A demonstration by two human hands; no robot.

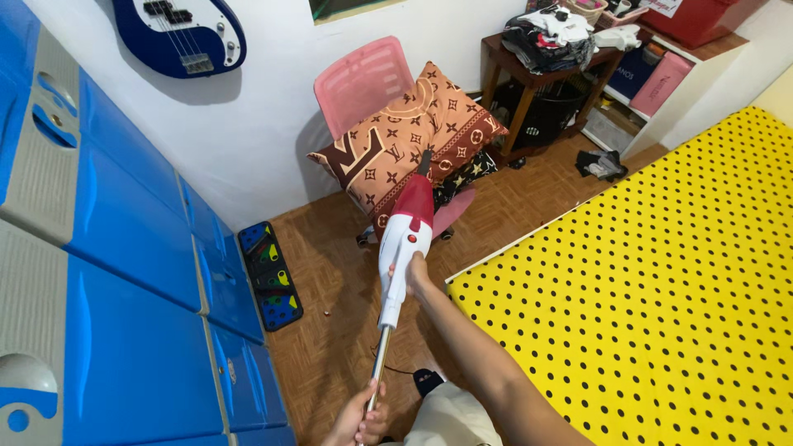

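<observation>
- Two hands work one long tool, and the biggest thing near them is the yellow mattress (pixel 661 281) with black dots, spreading to the right of the right arm.
- Blue plastic drawers (pixel 124 248) stand as a wall to the left of the left hand.
- Ahead of the right hand, a pink chair (pixel 361 83) carries a brown patterned pillow (pixel 405 140).
- The stick vacuum (pixel 405 239), red and white, points away from the person toward the chair, its metal tube running back to the left hand.
- The right hand (pixel 415 275) is closed around the white body, just behind the red part.
- The left hand (pixel 361 423) is wrapped shut around the lower tube, close to the person.
- Judging by the grip, keeping both hands spaced along the shaft should steady the heavy front end; swinging it slowly would avoid knocking the pillow.
- A small dark scrap (pixel 328 313) lies on the wood floor, left of the tube.
</observation>
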